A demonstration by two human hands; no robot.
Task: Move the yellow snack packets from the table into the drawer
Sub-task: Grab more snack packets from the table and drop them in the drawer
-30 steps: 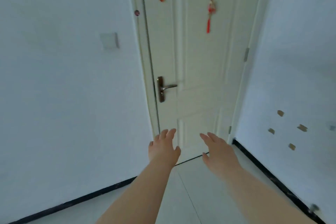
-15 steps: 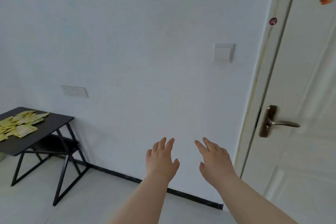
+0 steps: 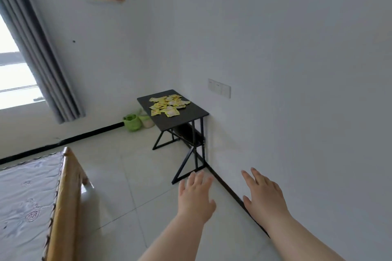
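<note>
- Left hand (image 3: 196,197): held out in the air, palm down, fingers straight and slightly spread, holding nothing; probably raised ahead of a reach, with no grip yet formed.
- Right hand (image 3: 263,195): same posture, fingers straight and spread, empty; near the left hand, on the wall side.
- Yellow snack packets (image 3: 168,105): well beyond all fingertips, ahead and slightly left of them; a loose, overlapping heap of small flat sachets, yellow with pale patches; print too small to read.
- Table (image 3: 192,113): black top on a black frame, set against the wall, far past the fingertips; it bears every packet.
- Drawer: not identified; a dark shape (image 3: 186,131) under the tabletop may be it, cannot tell.
- Progress, judged: at the outset, nothing collected.
</note>
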